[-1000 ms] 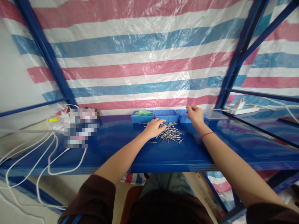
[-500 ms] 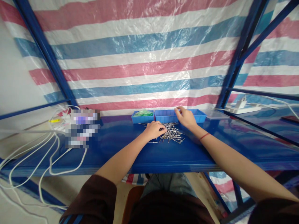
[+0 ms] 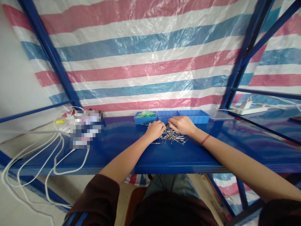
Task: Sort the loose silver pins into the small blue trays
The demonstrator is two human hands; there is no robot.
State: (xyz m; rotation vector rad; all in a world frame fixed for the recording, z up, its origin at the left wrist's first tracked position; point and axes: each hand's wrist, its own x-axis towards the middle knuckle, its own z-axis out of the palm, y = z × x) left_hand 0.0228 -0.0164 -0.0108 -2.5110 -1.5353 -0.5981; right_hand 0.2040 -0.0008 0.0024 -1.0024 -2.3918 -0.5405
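A loose pile of shiny metal blind rivets (image 3: pixel 173 136) lies on the blue tabletop in front of me. My left hand (image 3: pixel 155 129) rests at the pile's left edge, fingers curled down and closed; whatever they hold is hidden. Close beside it, over the back of the pile, my right hand (image 3: pixel 182 125) has its fingers bent together in a pinch. What sits between those fingertips is too small to make out. Just behind the hands stand a blue bin with green and clear pieces (image 3: pixel 145 117), a middle blue bin (image 3: pixel 166 115) and a right blue bin (image 3: pixel 196 116).
A clear plastic lid (image 3: pixel 219 115) lies right of the bins, with a white power strip (image 3: pixel 249 108) farther right. White cables (image 3: pixel 56 153) loop over the table's left side near a blurred-out patch. Blue metal posts (image 3: pixel 246 56) frame the striped sheet (image 3: pixel 145 66) behind.
My right hand has come down from over the blue bins to the rivet pile, beside my left hand, and its fingers have drawn together. My left hand stays at the pile.
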